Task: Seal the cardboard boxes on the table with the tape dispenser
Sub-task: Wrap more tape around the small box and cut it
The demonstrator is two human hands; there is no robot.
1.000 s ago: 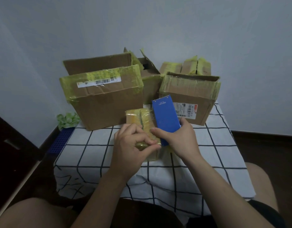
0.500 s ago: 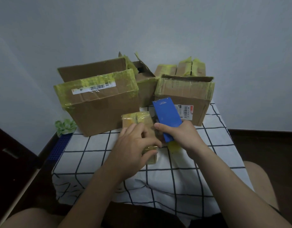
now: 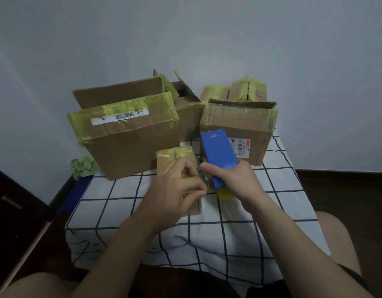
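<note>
The blue plastic tape dispenser (image 3: 218, 155) is just right of the small cardboard box (image 3: 175, 153) wrapped in yellow tape. It tips up, and the right hand (image 3: 233, 179) is wrapped tight around its lower end. The left hand (image 3: 175, 190) lies on the small box with its fingers curled around it, maybe pinching some tape too. Behind the small box, big brown cardboard boxes (image 3: 132, 151) stand on the white checked tablecloth (image 3: 228, 233).

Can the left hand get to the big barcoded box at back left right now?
Probably, but not freely: bare tablecloth lies between the left hand and the big box, yet the hand grips the small taped box.
</note>
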